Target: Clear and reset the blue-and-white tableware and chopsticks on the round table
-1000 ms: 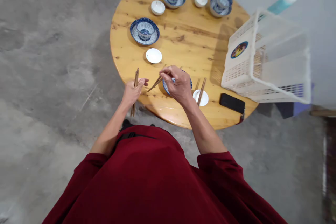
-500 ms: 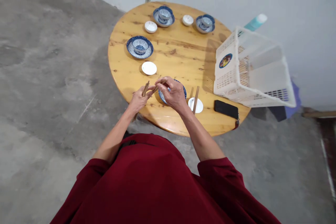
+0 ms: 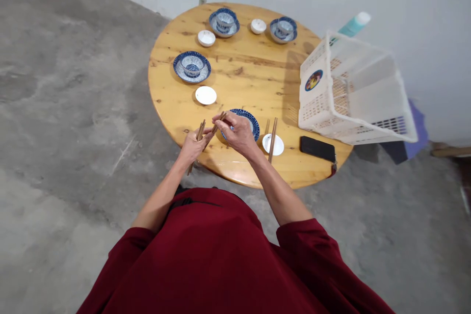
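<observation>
My left hand [image 3: 192, 144] is closed round a bundle of brown wooden chopsticks [image 3: 199, 133] at the near edge of the round wooden table [image 3: 250, 78]. My right hand [image 3: 237, 132] pinches the upper ends of more chopsticks [image 3: 220, 119], close to the left hand. Just behind my right hand sits a blue-and-white plate [image 3: 247, 118]. To its right, a pair of chopsticks [image 3: 272, 133] rests across a small white dish [image 3: 276, 145].
Three blue-and-white bowls on saucers [image 3: 192, 65] [image 3: 224, 21] [image 3: 283, 28] and small white dishes [image 3: 205, 95] stand farther back. A white plastic basket [image 3: 353, 88] is at the right, a black phone [image 3: 317, 148] lies near the edge, and the floor is concrete.
My two hands have come together, so the two sets of chopsticks now meet. The camera has tipped up and shows more wall.
</observation>
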Motion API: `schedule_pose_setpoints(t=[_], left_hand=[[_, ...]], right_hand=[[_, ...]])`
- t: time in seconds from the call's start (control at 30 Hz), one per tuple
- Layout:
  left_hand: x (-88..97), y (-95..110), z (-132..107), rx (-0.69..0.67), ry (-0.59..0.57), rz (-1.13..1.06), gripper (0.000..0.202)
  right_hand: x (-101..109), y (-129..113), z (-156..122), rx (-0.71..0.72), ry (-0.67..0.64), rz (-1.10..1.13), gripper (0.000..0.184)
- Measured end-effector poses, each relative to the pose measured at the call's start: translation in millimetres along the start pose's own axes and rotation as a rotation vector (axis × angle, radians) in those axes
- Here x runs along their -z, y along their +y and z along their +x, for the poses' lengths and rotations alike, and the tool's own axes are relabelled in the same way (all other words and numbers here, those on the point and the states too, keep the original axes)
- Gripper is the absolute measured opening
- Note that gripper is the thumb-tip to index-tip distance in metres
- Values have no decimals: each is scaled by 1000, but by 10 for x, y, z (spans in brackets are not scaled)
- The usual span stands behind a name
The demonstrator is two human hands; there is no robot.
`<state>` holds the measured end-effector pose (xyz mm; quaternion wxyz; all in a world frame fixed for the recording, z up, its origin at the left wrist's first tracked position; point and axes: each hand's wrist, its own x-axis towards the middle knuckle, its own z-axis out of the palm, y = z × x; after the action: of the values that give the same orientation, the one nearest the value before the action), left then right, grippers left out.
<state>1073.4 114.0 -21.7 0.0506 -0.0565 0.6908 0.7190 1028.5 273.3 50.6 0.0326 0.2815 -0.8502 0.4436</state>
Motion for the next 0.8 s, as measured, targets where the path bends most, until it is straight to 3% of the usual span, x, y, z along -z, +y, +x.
schedule_pose_setpoints(t=[0.6, 0.8], left_hand=[[32, -207, 27, -108, -13, 41, 54], [104, -170, 30, -57, -68, 95, 51]], right_hand=[[-102, -21, -89, -14, 100, 58, 23], [-97, -73, -65, -147, 175, 152, 22]])
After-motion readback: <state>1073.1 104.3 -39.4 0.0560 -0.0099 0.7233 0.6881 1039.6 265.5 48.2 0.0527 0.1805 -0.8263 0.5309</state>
